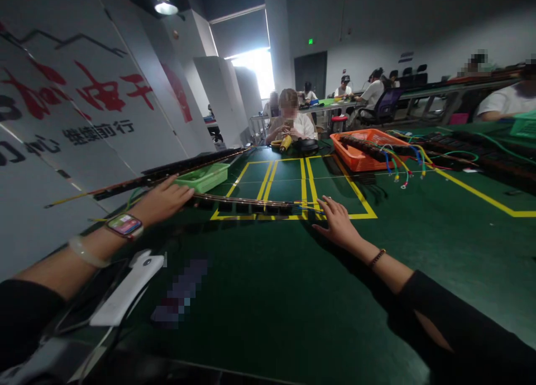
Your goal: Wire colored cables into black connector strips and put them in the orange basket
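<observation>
A long dark segmented strip (251, 202) with copper-coloured lines along its top lies across the yellow-taped area, with thin blue and yellow wires (307, 207) at its right end. My left hand (170, 197) is at the strip's left end, beside a green basket (205, 177). Its fingers are stretched out, and the thumb is hidden. Over the wires at the other end, my right hand (336, 220) has its fingers spread and its thumb apart, its fingertips at or just above them. Whether either hand touches the strip is hard to make out.
An orange basket (355, 160) holds similar strips with coloured wires and ring terminals. More strips (167, 170) lie along the left edge. A white device (128, 296) with cables sits at the near left. Across the table, a person (293, 123) works near a yellow tool (285, 144).
</observation>
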A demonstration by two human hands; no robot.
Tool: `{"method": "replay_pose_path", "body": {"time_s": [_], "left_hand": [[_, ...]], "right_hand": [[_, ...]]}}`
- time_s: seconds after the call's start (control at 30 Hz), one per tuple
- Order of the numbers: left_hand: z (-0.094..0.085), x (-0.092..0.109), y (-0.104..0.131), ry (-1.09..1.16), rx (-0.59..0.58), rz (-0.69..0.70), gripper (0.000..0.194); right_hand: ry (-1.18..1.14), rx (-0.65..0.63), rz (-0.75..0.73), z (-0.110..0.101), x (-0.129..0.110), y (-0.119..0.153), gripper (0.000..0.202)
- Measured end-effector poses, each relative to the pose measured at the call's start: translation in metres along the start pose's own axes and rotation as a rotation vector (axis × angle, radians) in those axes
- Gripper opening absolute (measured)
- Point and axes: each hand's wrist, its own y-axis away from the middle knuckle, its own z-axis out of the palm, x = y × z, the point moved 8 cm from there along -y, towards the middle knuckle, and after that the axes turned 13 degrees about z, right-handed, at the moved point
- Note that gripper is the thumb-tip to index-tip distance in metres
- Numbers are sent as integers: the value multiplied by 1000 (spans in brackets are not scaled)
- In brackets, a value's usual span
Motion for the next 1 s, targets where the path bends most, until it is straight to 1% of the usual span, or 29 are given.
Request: {"method": "replay_pose_path", "body": {"time_s": [0.07,0.13,0.2,0.27,0.3,0.37,0.47,0.57,0.63,0.7,0.8,0.83,0.87,0.93,1.0], "left_hand": [[30,13,16,-23,-100,58,41],[54,19,28,-45,-153,72,43],[70,24,32,-46,-147,95,46],[82,31,31,-62,-131,150,49],[89,33,29,-77,-133,177,53],[103,38,24,-100,-162,209,63],[120,42,20,-58,-183,225,68],[127,43,18,45,-190,225,69],[128,38,19,117,-234,194,67],[126,32,20,166,-286,159,64],[122,22,23,176,-342,107,62],[121,19,25,177,-363,80,62],[120,18,27,177,-386,43,62],[115,18,32,174,-434,-59,66],[101,26,34,137,-440,-183,72]], "right_hand": [[27,-78,-4,3,7,-3,71],[57,-195,-30,9,9,-4,59],[95,-314,-67,16,6,-3,40],[110,-383,-74,17,3,-3,31],[99,-404,-51,15,2,-4,28],[45,-454,42,12,4,-5,25],[-85,-608,209,7,7,-2,23],[-263,-800,289,3,2,6,26],[-360,-891,301,0,-3,9,30],[-454,-972,300,1,-9,12,36],[-646,-1144,334,7,-18,23,45],[-677,-1188,350,10,-19,27,47],[-668,-1217,364,11,-20,30,49],[-570,-1236,377,14,-17,35,49],[-485,-1244,377,15,-15,37,49]]}}
